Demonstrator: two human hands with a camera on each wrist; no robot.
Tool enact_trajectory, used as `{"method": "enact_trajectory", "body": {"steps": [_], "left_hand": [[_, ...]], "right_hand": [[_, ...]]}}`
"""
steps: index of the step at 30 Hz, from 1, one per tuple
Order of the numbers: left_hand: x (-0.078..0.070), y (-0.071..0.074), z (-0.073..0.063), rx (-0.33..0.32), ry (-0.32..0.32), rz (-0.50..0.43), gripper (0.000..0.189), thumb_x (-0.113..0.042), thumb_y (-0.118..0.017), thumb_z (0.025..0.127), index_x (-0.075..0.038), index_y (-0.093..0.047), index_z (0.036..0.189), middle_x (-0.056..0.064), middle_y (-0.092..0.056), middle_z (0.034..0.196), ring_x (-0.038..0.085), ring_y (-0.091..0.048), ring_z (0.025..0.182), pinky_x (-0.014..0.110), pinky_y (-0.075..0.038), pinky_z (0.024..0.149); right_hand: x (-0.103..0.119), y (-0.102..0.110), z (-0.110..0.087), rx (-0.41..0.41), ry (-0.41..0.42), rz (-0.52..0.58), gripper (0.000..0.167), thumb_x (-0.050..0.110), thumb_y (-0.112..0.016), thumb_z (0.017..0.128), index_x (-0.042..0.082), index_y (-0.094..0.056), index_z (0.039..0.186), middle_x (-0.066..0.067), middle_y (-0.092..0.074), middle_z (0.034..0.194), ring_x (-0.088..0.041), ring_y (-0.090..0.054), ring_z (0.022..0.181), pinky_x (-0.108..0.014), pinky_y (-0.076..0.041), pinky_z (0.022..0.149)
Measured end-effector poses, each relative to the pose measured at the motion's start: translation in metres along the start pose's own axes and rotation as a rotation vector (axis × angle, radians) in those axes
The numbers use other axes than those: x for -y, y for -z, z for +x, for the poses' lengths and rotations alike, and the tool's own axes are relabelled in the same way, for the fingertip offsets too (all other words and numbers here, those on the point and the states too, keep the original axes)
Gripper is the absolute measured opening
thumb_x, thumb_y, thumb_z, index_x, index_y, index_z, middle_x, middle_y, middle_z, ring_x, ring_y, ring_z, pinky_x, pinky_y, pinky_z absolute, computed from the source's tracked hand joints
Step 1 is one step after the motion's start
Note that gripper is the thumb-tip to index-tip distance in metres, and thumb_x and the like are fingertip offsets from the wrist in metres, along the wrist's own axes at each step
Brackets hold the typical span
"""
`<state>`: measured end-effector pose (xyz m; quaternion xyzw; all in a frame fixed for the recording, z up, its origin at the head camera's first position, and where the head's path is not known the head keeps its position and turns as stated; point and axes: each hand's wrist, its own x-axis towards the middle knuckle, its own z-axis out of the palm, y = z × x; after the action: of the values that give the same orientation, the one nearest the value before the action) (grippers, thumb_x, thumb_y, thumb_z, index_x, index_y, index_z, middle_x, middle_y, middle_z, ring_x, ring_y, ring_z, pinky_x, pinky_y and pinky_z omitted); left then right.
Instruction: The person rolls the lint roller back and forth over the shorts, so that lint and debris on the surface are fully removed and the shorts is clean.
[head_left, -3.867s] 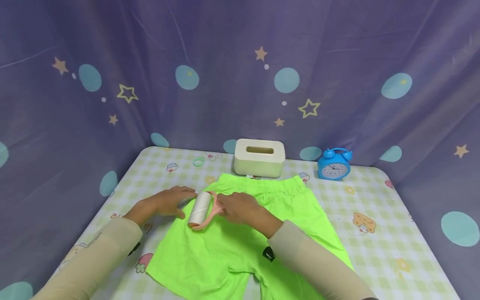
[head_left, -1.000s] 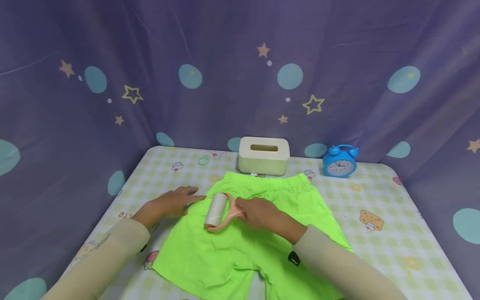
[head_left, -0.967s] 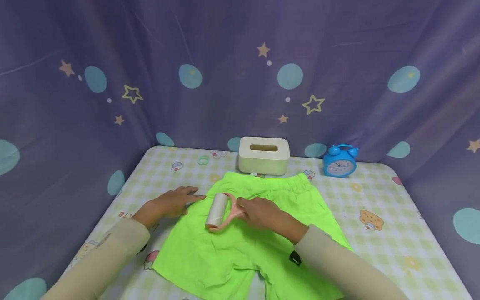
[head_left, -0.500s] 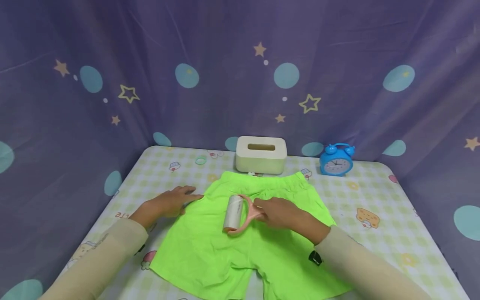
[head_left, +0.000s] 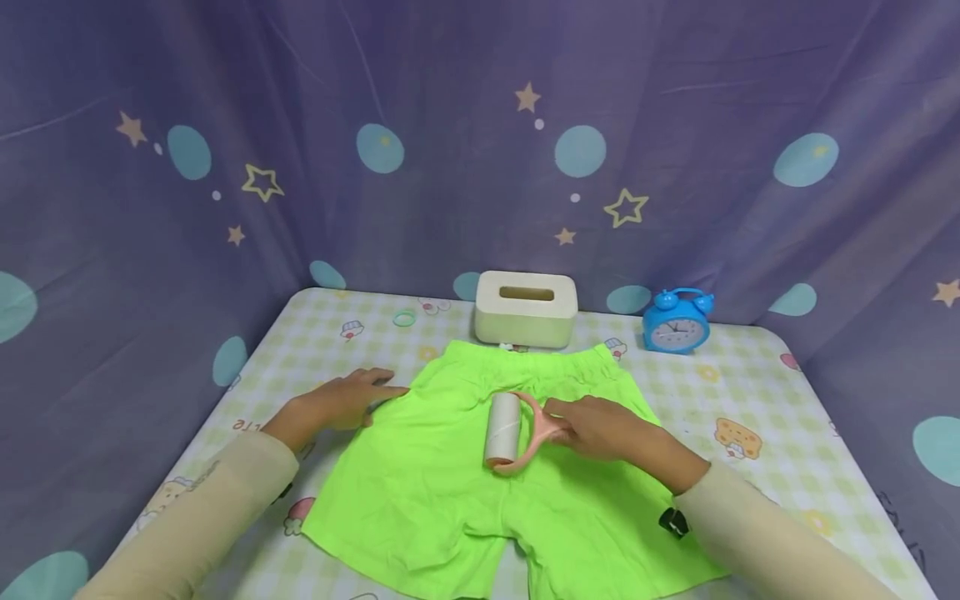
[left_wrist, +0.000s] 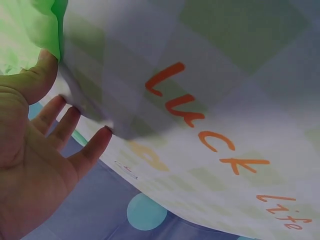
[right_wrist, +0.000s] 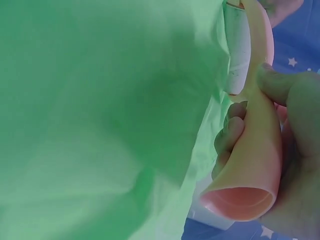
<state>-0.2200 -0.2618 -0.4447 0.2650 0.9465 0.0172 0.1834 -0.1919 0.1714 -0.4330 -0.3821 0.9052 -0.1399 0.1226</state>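
Note:
Bright neon-green shorts (head_left: 420, 467) lie spread on the table, waistband toward the back. My right hand (head_left: 600, 427) grips the pink handle of a lint roller (head_left: 503, 429), whose white roll rests on the upper middle of the shorts. In the right wrist view, fingers and thumb wrap round the hollow handle (right_wrist: 255, 150). My left hand (head_left: 341, 404) is at the left edge of the shorts, its thumb touching the fabric. The left wrist view shows that hand (left_wrist: 45, 145) with its fingers spread, fingertips on the tablecloth (left_wrist: 210, 90).
A cream and pale-green tissue box (head_left: 525, 321) stands behind the waistband. To its right is a blue alarm clock (head_left: 677, 323), and a small green ring (head_left: 404, 318) lies to its left. A purple curtain (head_left: 450, 217) hangs round the back and sides of the table.
The right hand has moved the lint roller to the right, from the left side of the shorts to the middle. The left hand has stayed at the shorts' left edge.

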Motion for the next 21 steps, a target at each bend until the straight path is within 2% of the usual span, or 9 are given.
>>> {"method": "enact_trajectory", "body": {"steps": [11, 21], "left_hand": [[-0.001, 0.003, 0.003, -0.001, -0.024, 0.010, 0.071, -0.010, -0.071, 0.095, -0.024, -0.042, 0.158, 0.020, -0.033, 0.162, 0.047, -0.036, 0.145, 0.062, -0.043, 0.107], [-0.003, 0.004, -0.002, -0.024, -0.014, -0.015, 0.069, -0.009, -0.071, 0.094, -0.022, -0.044, 0.156, 0.021, -0.034, 0.162, 0.048, -0.037, 0.144, 0.065, -0.043, 0.105]], "right_hand": [[-0.015, 0.009, -0.022, 0.018, -0.027, 0.023, 0.017, 0.028, -0.064, 0.101, 0.019, -0.056, 0.113, 0.011, -0.042, 0.061, -0.003, -0.037, 0.050, -0.020, -0.032, 0.050], [-0.041, 0.025, -0.055, 0.097, -0.150, -0.011, 0.025, 0.030, -0.066, 0.100, 0.024, -0.059, 0.123, 0.013, -0.049, 0.065, -0.004, -0.044, 0.055, -0.024, -0.038, 0.054]]}}
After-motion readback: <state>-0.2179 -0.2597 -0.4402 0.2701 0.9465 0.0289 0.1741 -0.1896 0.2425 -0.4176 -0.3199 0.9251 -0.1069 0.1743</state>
